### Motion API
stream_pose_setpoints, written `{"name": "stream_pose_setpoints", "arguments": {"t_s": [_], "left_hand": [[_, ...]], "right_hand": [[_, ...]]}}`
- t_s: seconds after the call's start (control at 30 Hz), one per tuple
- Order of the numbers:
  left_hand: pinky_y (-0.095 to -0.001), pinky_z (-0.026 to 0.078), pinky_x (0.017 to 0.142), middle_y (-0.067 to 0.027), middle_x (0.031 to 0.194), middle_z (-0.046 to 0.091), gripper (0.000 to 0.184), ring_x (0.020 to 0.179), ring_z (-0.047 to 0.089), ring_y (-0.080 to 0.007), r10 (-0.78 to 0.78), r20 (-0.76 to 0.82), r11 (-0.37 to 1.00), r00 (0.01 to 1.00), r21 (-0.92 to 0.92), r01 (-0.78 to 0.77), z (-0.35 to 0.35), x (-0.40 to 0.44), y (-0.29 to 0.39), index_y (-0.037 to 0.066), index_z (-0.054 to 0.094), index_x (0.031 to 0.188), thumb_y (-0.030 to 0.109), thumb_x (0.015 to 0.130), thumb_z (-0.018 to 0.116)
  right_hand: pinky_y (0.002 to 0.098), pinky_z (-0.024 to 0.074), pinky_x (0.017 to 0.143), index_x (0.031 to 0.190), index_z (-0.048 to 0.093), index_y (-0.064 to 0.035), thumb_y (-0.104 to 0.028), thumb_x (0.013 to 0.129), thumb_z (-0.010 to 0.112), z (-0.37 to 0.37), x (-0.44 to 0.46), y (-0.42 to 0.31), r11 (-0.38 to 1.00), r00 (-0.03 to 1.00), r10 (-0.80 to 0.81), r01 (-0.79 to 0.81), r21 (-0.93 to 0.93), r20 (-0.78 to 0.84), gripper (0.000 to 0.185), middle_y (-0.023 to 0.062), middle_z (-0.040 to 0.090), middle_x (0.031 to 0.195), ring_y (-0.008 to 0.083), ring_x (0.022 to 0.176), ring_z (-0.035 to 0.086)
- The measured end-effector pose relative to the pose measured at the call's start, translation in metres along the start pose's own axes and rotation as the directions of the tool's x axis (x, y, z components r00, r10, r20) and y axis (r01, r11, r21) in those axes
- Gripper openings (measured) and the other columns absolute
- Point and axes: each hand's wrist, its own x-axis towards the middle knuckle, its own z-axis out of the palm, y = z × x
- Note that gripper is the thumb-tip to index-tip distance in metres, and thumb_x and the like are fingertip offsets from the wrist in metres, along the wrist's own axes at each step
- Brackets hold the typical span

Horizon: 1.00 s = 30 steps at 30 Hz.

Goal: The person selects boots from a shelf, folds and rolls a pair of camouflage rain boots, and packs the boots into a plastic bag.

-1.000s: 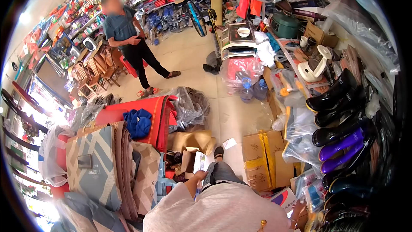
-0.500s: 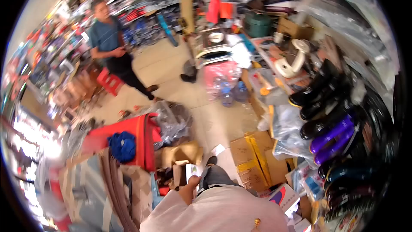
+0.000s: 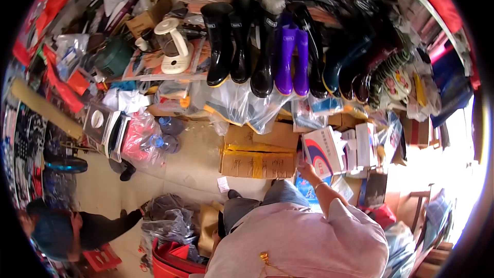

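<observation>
Swung round to the right since the earlier frame, my view now has the boots (image 3: 292,62) lined up across the top, and the other person (image 3: 56,234), upper left before, is at lower left. My right hand (image 3: 307,170) reaches forward to the lower left corner of the white box (image 3: 323,150), its fingers partly curled; I cannot tell whether they grip the box or only rest against it. This box sits tilted, printed side up, just right of the taped carton (image 3: 257,163), with smaller boxes (image 3: 365,145) beside it on the right. Beneath my right hand lies a blue packet (image 3: 306,189). My left hand (image 3: 216,236) is down by my side, mostly hidden by my body, so I cannot tell how open it is or what it holds. Near my foot (image 3: 234,194), a paper slip (image 3: 223,184) lies on the floor (image 3: 198,167).
</observation>
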Motion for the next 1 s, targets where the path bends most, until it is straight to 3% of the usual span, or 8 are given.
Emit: {"name": "stream_pose_setpoints", "arguments": {"t_s": [0.2, 0.27, 0.4, 0.47, 0.53, 0.67, 0.87, 1.0], "left_hand": [[-0.0326, 0.043, 0.058, -0.0035, 0.084, 0.058, 0.023, 0.075, 0.058, -0.0177, -0.133, 0.106, 0.938, 0.985, -0.306, 0.160, -0.045, 0.027, 0.065, 0.012, 0.051, 0.099, 0.025, 0.080, 0.054], [-0.0321, 0.043, 0.057, -0.0020, 0.084, 0.058, 0.023, 0.076, 0.057, -0.0168, -0.129, 0.140, 0.886, 0.982, -0.428, 0.177, -0.053, 0.039, 0.073, 0.013, 0.049, 0.100, 0.024, 0.080, 0.054], [-0.0334, 0.043, 0.061, -0.0020, 0.089, 0.057, 0.029, 0.080, 0.057, -0.0170, -0.019, 0.156, 0.847, 0.988, -0.523, 0.099, -0.036, 0.045, 0.079, 0.015, 0.046, 0.105, 0.028, 0.080, 0.056], [-0.0351, 0.043, 0.062, -0.0020, 0.088, 0.058, 0.029, 0.080, 0.057, -0.0172, -0.131, -0.092, 0.912, 0.987, -0.401, 0.084, 0.011, -0.005, 0.111, 0.016, 0.047, 0.104, 0.030, 0.080, 0.056], [-0.0345, 0.042, 0.060, -0.0034, 0.086, 0.057, 0.019, 0.078, 0.057, -0.0175, 0.071, 0.116, 0.828, 0.991, -0.561, 0.006, 0.039, -0.023, 0.090, 0.012, 0.053, 0.089, 0.027, 0.078, 0.057], [-0.0341, 0.043, 0.061, -0.0036, 0.087, 0.058, 0.021, 0.078, 0.057, -0.0173, 0.004, -0.106, 0.949, 0.994, -0.313, -0.037, 0.106, -0.060, 0.056, 0.012, 0.053, 0.092, 0.028, 0.078, 0.057], [-0.0335, 0.044, 0.061, -0.0039, 0.089, 0.058, 0.024, 0.079, 0.057, -0.0170, -0.077, -0.238, 0.969, 0.968, -0.247, 0.016, 0.168, -0.117, -0.002, 0.010, 0.054, 0.096, 0.028, 0.079, 0.056], [-0.0331, 0.044, 0.062, -0.0041, 0.090, 0.058, 0.027, 0.079, 0.057, -0.0168, -0.123, -0.266, 0.953, 0.956, -0.301, 0.039, 0.190, -0.137, -0.018, 0.010, 0.054, 0.098, 0.029, 0.079, 0.055]], "right_hand": [[0.0303, 0.0481, 0.058, 0.103, 0.057, -0.0032, -0.016, 0.077, 0.058, -0.023, 0.050, -0.068, 0.861, 0.853, -0.499, 0.468, -0.202, -0.152, 0.029, 0.0089, 0.061, 0.070, 0.0179, 0.063, 0.059], [0.0400, 0.0450, 0.080, 0.113, 0.051, -0.0071, -0.024, 0.076, 0.058, -0.078, 0.011, -0.178, 0.936, 0.958, -0.282, 0.264, -0.232, -0.047, 0.041, 0.0211, 0.057, 0.101, 0.0364, 0.096, 0.054], [0.0401, 0.0397, 0.088, 0.127, 0.034, -0.0030, -0.028, 0.073, 0.062, -0.161, 0.097, -0.216, 0.764, 0.657, -0.643, 0.521, -0.380, -0.392, 0.065, 0.0249, 0.042, 0.121, 0.0390, 0.108, 0.045], [0.0394, 0.0364, 0.093, 0.127, 0.032, 0.0024, -0.030, 0.071, 0.065, -0.203, 0.128, -0.246, 0.831, 0.552, -0.530, 0.489, -0.265, -0.644, 0.072, 0.0271, 0.042, 0.119, 0.0394, 0.111, 0.041], [0.0396, 0.0348, 0.094, 0.127, 0.031, 0.0042, -0.031, 0.070, 0.066, -0.244, 0.151, -0.270, 0.873, 0.490, -0.399, 0.461, -0.159, -0.775, 0.075, 0.0266, 0.040, 0.120, 0.0394, 0.111, 0.040], [0.0325, 0.0378, 0.092, 0.125, 0.035, 0.0061, -0.032, 0.073, 0.066, -0.295, 0.178, -0.297, 0.791, 0.697, -0.298, 0.563, 0.239, -0.652, 0.072, 0.0239, 0.048, 0.117, 0.0316, 0.108, 0.049], [0.0312, 0.0438, 0.078, 0.103, 0.058, -0.0018, -0.031, 0.078, 0.061, -0.309, 0.213, -0.309, 0.791, 0.684, -0.376, 0.588, 0.168, -0.625, 0.039, 0.0143, 0.063, 0.093, 0.0254, 0.090, 0.059], [0.0333, 0.0442, 0.069, 0.092, 0.059, -0.0018, -0.027, 0.081, 0.059, -0.311, 0.194, -0.321, 0.750, 0.500, -0.509, 0.657, -0.076, -0.700, 0.028, 0.0166, 0.061, 0.081, 0.0252, 0.075, 0.060]]}}
